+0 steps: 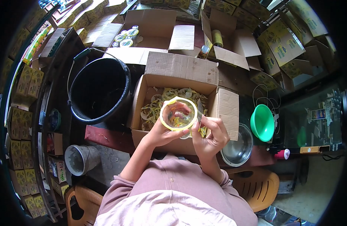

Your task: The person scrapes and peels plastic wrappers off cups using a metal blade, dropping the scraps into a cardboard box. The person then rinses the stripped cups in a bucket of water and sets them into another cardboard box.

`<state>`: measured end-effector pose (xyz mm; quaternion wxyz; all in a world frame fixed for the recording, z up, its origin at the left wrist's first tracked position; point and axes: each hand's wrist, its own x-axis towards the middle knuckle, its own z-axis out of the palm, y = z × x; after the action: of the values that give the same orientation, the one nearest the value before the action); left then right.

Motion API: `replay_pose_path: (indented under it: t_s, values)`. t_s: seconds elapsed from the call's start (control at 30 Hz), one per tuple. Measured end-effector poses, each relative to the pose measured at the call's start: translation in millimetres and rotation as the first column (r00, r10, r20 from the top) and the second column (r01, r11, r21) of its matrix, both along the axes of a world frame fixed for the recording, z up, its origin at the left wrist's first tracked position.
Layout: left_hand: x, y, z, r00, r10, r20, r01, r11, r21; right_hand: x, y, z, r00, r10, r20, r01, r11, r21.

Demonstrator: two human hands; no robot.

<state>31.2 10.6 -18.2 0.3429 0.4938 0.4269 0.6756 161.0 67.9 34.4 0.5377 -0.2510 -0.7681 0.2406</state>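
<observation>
My left hand (158, 132) is wrapped round a clear plastic cup (178, 121) with a yellow rim, its mouth tilted up towards me. Through the cup I see fingers and some coloured print. Close against the right side of the rim, my right hand (213, 138) pinches a narrow, dark, blade-like tool (199, 110); its exact kind is hard to make out. A bit of yellow strip hangs by the right fingertips. Beneath both hands stands an open cardboard box (181, 67), holding a heap of yellow and clear plastic trimmings (152, 105).
A black bucket (73, 101) stands left of the box, with a smaller grey bucket (83, 160) below it. To the right are a transparent bowl (243, 150) and a green bowl (262, 122). Behind, an open carton (152, 19) holds lidded cups (126, 37).
</observation>
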Motion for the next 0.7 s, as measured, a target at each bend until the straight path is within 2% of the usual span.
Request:
replay_pose_path:
  t_s: [0.13,0.27,0.43,0.5,0.6,0.7]
  values:
    - [-1,-1,1,0.995,0.02,-0.102,-0.022,1.0,-0.015,0,2,1,1.0,-0.019,0.014,0.018,0.998,0.052]
    - [-3,-4,9,0.979,0.016,-0.204,-0.017,1.0,-0.002,1,8,-2,0.999,0.037,-0.006,-0.037,0.999,-0.015]
    - [-10,-4,11,0.984,-0.038,-0.177,0.034,0.999,-0.022,1,12,-1,0.984,0.163,-0.069,-0.168,0.983,-0.07]
    - [-9,-5,14,0.992,-0.045,-0.116,0.041,0.999,-0.034,0,13,-1,0.986,0.15,-0.069,-0.155,0.986,-0.07]
    - [-11,-5,14,0.985,-0.07,-0.16,0.061,0.996,-0.061,1,14,-3,0.991,0.123,-0.056,-0.127,0.99,-0.068]
    - [-9,-2,13,0.987,-0.047,-0.154,0.047,0.999,-0.008,0,14,-3,0.994,0.094,-0.047,-0.098,0.992,-0.074]
